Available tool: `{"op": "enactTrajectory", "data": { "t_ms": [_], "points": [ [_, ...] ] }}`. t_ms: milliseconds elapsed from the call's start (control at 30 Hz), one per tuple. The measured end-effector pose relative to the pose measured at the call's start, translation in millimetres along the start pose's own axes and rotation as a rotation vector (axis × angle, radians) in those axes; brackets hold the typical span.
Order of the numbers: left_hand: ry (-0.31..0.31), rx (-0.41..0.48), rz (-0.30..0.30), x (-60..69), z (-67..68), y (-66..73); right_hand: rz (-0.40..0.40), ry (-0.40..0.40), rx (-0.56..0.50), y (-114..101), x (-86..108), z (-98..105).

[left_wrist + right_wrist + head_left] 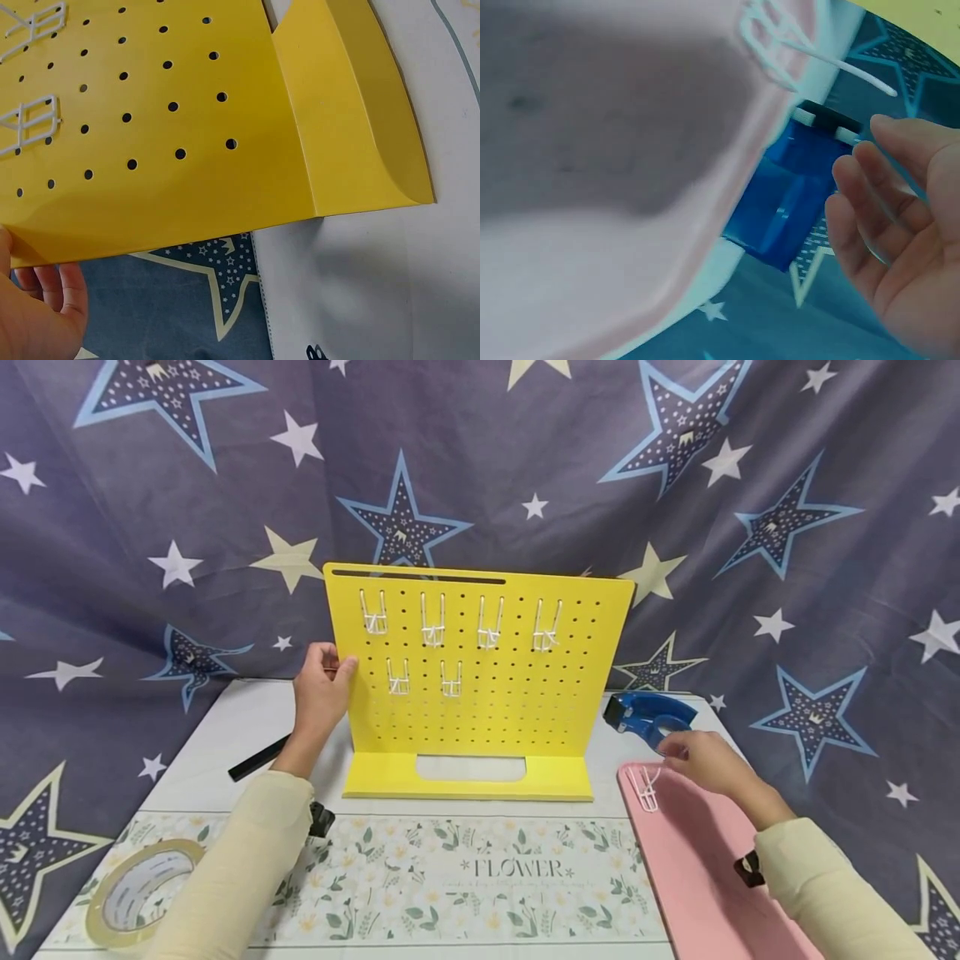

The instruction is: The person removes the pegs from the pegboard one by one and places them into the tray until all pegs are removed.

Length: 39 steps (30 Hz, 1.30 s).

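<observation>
- Yellow pegboard (480, 727) stands upright mid-table, dotted face toward the person, long axis running left to right, slot along the top left. Its foot sticks out toward the person, with a cutout in the middle.
- Six white wire hooks (490, 635) hang on it: four up top, two below toward the left.
- Left hand (318, 692) grips the board's left edge, thumb in front, fingers behind.
- Loose wire hook (648, 796) lies on the pink tray (712, 868), right of the board, prongs pointing away from the person.
- Right hand (708, 762) is just beside that hook, fingers loosely bent, nothing in its grasp.
- Blue tape dispenser (648, 710) sits behind the tray.
- Floral mat (405, 893) in front reads "FLOWER"; the line under it's too tiny to read.
- Tape roll (100, 910) at left has print inside, unreadable.
</observation>
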State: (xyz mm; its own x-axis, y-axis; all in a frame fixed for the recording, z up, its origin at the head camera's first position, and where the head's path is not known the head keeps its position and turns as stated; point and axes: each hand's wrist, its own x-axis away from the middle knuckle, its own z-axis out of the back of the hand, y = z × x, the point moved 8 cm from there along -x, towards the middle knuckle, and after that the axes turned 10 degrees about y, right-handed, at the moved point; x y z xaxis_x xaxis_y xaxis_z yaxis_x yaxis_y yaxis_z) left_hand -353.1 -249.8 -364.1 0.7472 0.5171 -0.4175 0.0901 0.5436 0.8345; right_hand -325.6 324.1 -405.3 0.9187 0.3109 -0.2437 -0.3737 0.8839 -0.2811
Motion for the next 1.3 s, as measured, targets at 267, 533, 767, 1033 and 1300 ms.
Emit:
{"op": "enactTrajectory", "data": {
  "t_ms": [267,533,767,1033,1300],
  "points": [
    [-0.001,0.006,-0.008,-0.8,-1.1,-1.9,0.029,0.077,0.002,-31.5,-16.5,14.5],
    [0.013,0.010,-0.011,-0.9,1.7,-0.1,0.096,0.159,-0.002,-91.8,-47.3,17.7],
    [0.013,0.009,-0.015,-0.2,2.0,0.1,0.100,0.142,-0.059,-140.9,-75.6,1.0],
    [0.002,0.001,-0.010,-0.3,0.7,-2.4,0.161,0.242,-0.060,-189.0,-94.6,-9.4],
    [0.007,0.005,-0.014,-0.3,1.1,-1.8,0.201,0.321,-0.055,-225.5,-108.7,-20.2]
  ]
}}
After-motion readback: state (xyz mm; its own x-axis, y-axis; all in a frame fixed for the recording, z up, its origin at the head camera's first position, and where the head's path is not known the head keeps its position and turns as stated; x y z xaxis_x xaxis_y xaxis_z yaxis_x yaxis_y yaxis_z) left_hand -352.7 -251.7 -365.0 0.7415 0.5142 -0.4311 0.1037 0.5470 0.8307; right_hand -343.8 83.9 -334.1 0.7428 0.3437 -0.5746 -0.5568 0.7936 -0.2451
